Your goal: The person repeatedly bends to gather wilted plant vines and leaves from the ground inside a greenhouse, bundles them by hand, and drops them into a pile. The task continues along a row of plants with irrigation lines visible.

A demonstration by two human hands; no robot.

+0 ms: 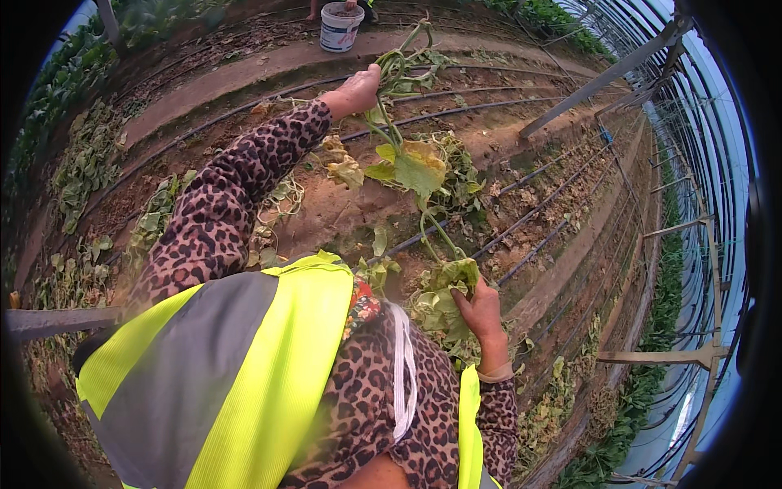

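Observation:
My left hand, stretched out ahead, is closed round the bunched green stems of a pulled vine. The vine hangs from it with yellowing leaves and runs down towards my other hand. Near my body on the right, my right hand grips a wilted leafy part of the vines between thumb and fingers. More limp leaves lie just below and beside it. A heap of withered vines rests on the soil between my hands.
Black drip hoses cross the brown soil. A white bucket stands at the top, with another person's hand at its rim. A slanting metal post rises at right, near the greenhouse's plastic wall. Dried vines lie at left.

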